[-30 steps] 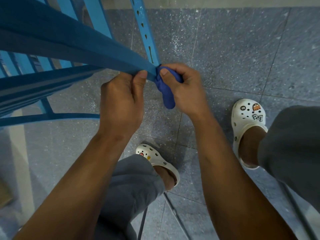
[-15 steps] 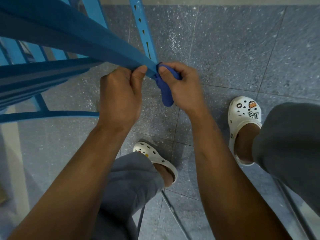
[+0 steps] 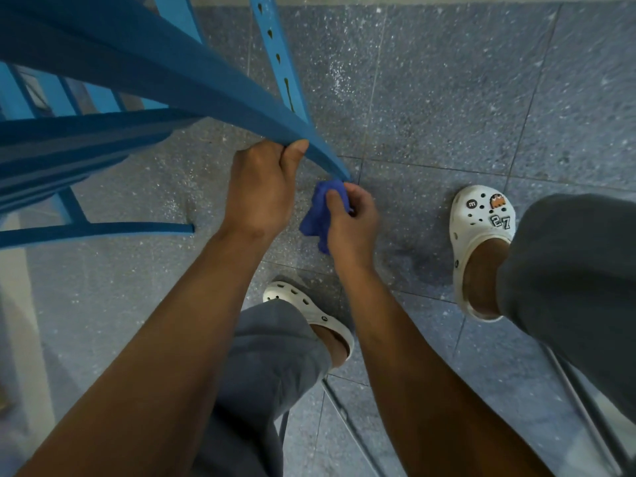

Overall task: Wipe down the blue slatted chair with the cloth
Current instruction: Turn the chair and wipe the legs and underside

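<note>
— While my left hand [image 3: 261, 187] grips the blue slatted chair's [image 3: 144, 80] curved edge, what steadies it?
— That grip does; my right hand [image 3: 347, 218] bunches the cloth [image 3: 318, 215] in closed fingers just under the edge's tip, above the floor [image 3: 447, 98], probably to wipe it.

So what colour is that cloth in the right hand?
The cloth is deep blue, darker than the chair; the head view shows it.
</note>
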A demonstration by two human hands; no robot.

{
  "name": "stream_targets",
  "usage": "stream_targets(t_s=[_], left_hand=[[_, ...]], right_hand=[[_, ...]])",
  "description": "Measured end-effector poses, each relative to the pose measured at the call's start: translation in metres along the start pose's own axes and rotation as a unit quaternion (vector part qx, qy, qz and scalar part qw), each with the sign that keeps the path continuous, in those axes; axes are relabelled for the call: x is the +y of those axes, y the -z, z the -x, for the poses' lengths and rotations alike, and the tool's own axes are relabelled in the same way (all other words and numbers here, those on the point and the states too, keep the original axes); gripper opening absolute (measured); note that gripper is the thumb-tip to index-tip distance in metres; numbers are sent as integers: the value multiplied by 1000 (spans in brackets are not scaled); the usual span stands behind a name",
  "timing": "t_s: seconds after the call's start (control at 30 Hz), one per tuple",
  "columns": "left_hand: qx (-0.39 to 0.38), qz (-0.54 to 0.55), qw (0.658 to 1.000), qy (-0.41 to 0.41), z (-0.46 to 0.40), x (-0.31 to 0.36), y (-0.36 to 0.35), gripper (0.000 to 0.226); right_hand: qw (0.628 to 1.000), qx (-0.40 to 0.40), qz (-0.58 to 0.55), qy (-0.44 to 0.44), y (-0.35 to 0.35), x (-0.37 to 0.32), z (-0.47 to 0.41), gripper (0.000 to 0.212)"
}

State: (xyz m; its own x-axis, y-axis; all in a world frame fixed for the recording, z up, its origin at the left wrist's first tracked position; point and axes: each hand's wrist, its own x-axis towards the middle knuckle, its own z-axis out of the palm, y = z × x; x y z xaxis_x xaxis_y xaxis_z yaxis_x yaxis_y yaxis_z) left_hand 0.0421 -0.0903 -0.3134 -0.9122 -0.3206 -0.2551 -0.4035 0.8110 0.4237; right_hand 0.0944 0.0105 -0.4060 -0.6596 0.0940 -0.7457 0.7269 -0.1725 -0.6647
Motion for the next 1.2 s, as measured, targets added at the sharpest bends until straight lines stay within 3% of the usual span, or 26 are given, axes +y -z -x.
stream_targets(t_s=[0.17,0.37,0.6,0.8,1.0,1.2], left_hand=[[-20,-11,1000,-1,-8,-8,-6,43],[-20,-18,999,-28,-11,-13,-4,41],[-30,-17,998,-52,-14,-19,-3,41],[-15,-37,997,-64,-13,-20,-10,40],[-40,-39,995,-79,-17,-29,-23,40],[-37,-42,994,-90,-20,-29,-24,36]], right_hand=[[997,23,-58,52,-34,-20,-8,4],[992,58,-82,-78,-49,-10,-22,14],[996,33,-84,27,-44,-15,-16,7],[992,67,-32,-103,-41,-5,-37,16],[997,47,-52,-25,-45,-1,-32,15],[991,73,-9,-115,-41,14,-59,13]])
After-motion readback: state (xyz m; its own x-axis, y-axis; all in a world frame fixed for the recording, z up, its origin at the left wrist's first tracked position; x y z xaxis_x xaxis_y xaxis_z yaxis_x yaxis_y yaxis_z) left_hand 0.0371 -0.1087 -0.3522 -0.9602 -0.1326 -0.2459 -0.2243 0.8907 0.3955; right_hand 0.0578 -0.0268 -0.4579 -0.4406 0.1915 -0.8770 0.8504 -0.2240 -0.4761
